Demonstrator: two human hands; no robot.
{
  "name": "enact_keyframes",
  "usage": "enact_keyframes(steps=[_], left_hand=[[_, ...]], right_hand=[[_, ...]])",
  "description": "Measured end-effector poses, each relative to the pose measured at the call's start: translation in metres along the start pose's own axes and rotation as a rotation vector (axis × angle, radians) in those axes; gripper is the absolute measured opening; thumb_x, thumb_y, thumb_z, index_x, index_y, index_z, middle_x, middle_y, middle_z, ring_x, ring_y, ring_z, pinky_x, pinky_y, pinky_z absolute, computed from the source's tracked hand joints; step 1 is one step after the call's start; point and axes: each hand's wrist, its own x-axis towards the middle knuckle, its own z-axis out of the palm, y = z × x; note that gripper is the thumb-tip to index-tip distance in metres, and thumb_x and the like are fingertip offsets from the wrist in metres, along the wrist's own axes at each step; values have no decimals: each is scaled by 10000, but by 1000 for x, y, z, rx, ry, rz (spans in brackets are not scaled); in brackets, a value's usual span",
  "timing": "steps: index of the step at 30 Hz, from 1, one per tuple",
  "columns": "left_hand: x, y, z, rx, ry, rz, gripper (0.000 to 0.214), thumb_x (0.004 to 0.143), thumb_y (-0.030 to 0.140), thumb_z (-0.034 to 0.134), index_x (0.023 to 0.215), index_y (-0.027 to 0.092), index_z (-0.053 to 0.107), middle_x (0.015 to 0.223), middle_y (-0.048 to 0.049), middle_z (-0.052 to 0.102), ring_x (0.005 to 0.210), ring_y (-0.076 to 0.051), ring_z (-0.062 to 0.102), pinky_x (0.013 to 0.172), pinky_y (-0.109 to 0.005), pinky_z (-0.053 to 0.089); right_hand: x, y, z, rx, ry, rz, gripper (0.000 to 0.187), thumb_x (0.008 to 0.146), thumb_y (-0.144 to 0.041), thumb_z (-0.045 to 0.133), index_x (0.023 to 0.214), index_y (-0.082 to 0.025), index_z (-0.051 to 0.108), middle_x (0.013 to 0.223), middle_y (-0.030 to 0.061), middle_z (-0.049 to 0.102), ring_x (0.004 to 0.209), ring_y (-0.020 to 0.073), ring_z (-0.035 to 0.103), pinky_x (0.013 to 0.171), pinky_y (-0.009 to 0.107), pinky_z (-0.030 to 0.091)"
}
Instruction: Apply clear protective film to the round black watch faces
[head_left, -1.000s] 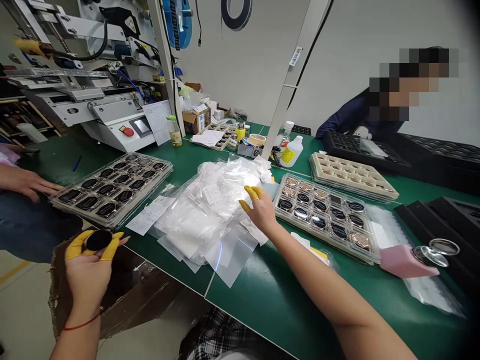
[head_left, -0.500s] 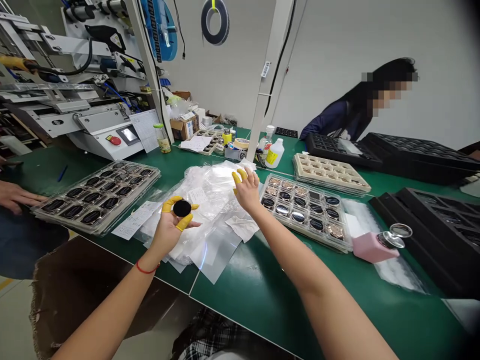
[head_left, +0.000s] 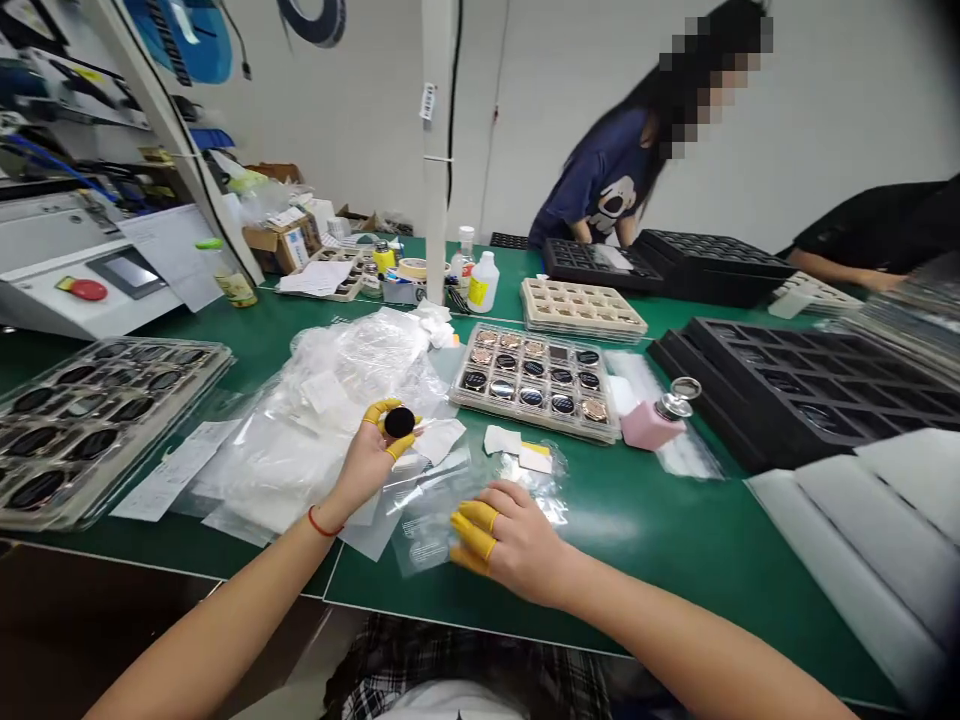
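My left hand (head_left: 375, 450), with yellow finger cots, is closed around the edge of a round black disc (head_left: 400, 422), held above the heap of clear plastic bags (head_left: 330, 370). My right hand (head_left: 510, 540), also in yellow finger cots, is low over the green table, fingers curled at the edge of a clear plastic bag (head_left: 427, 540) with small print; its fingertips are partly blurred. Beyond it lie white wipes (head_left: 502, 440) on crumpled clear film. Behind is a clear tray (head_left: 536, 420) of round black and gold pieces.
A pink pump bottle (head_left: 652, 425) stands beside the tray. Black foam trays (head_left: 735, 400) are at the right, another filled tray (head_left: 112, 420) at the left. A white post (head_left: 435, 150) rises at the back near a white bottle (head_left: 484, 283). Two other people are across the table.
My right hand has come back from the plastic heap towards the table's front edge, and a clear bag now lies at its fingers. My left hand still holds the disc. The view has turned right.
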Motion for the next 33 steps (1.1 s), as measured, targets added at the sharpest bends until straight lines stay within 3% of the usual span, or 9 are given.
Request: enact_keyframes(steps=[3, 6, 9, 15, 18, 21, 25, 28, 33], left_hand=[[-8, -1, 29, -56, -92, 7, 558, 617, 211, 753, 1063, 213, 418, 978, -27, 655, 1008, -237, 641, 975, -461, 449], [-17, 17, 50, -93, -176, 19, 532, 652, 225, 743, 1073, 218, 418, 980, -32, 674, 914, -223, 680, 935, -448, 486], [-18, 37, 66, -111, -232, 53, 527, 666, 234, 742, 1078, 221, 412, 959, -27, 694, 834, -212, 701, 902, -441, 514], [-3, 26, 80, -89, -306, 112, 509, 655, 206, 752, 1057, 210, 439, 917, -26, 702, 896, -222, 688, 916, -395, 510], [2, 3, 79, -78, -323, 80, 482, 643, 216, 758, 1024, 201, 462, 942, -27, 681, 881, -225, 691, 908, -411, 511], [3, -9, 76, -61, -241, 54, 489, 635, 239, 763, 1018, 195, 462, 929, -29, 674, 861, -220, 692, 904, -427, 509], [6, -7, 74, -76, -189, 63, 482, 650, 231, 752, 1030, 198, 457, 902, -23, 683, 820, -193, 696, 890, -408, 521], [8, -6, 72, -88, -179, 78, 478, 664, 214, 743, 1043, 210, 452, 910, -16, 690, 838, -188, 695, 885, -395, 526], [9, -11, 64, 30, -223, 113, 492, 688, 220, 726, 1095, 212, 449, 941, -40, 704, 917, -219, 681, 942, -423, 487]], right_hand=[[-11, 11, -27, 206, -20, 120, 424, 823, -518, 530, 1062, -172, 580, 970, 73, 659, 914, 202, 547, 844, 384, 422], [-15, 34, -49, 245, 107, 363, 258, 854, -353, 548, 1080, -236, 587, 1067, 64, 636, 1016, 208, 524, 893, 405, 407], [-19, 56, -57, 371, 234, 679, 306, 816, -297, 581, 1122, -277, 583, 1209, 64, 553, 1102, 230, 483, 930, 440, 392], [-30, 79, -36, 1010, 519, 1195, 361, 753, -336, 613, 1098, -228, 599, 689, -10, 585, 597, 128, 510, 561, 284, 434], [-38, 84, -27, 1027, 515, 1226, 296, 751, -368, 618, 1005, -219, 646, 729, 10, 617, 618, 131, 531, 616, 308, 456], [-43, 86, -26, 835, 342, 1118, 274, 783, -387, 592, 1009, -246, 656, 1059, 68, 634, 971, 219, 569, 864, 416, 440], [-43, 84, -30, 566, 167, 870, 412, 749, -346, 650, 1153, -303, 582, 1405, 31, 387, 1311, 255, 295, 1073, 480, 248], [-43, 80, -28, 581, 85, 879, 386, 767, -332, 628, 1147, -290, 578, 1277, 54, 512, 1216, 244, 419, 1025, 450, 334], [-43, 80, -25, 829, 62, 1140, 349, 823, -353, 547, 1155, -245, 560, 871, 25, 642, 846, 185, 584, 816, 366, 462]])
